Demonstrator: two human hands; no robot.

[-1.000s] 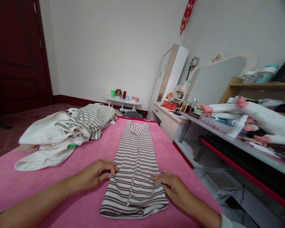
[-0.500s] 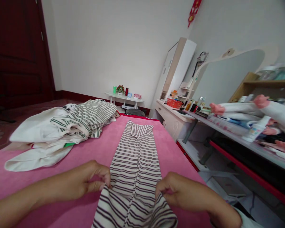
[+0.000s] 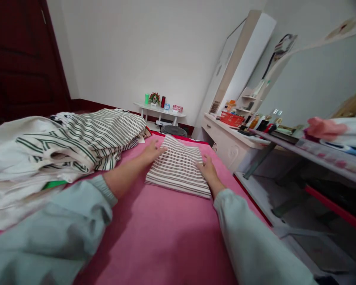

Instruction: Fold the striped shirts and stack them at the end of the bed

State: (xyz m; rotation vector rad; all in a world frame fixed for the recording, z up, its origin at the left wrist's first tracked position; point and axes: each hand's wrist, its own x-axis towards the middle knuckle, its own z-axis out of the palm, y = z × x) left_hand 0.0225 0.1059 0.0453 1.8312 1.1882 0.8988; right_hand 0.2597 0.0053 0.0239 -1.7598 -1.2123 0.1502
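A striped knit top [image 3: 179, 168], white with dark stripes, lies folded into a flat, roughly square bundle on the pink bedspread [image 3: 166, 233]. At its left edge is my left hand [image 3: 150, 152], fingers spread and holding nothing. Along the right edge, my right hand [image 3: 207, 170] has its fingers apart, the tips touching or just over the fabric. Both forearms reach forward in pale grey-green sleeves. The garment's collar is out of sight inside the fold.
To the left is a heap of clothes with a green-striped white garment [image 3: 106, 126] on top. A low white table [image 3: 160, 109] stands beyond the bed. On the right are a white dresser [image 3: 222, 134], a red basket [image 3: 231, 118] and a cluttered glass-topped table [image 3: 311, 154].
The top's near end has been folded forward over the rest, making a shorter bundle. Both hands have let go of the hem and moved away from me to its sides.
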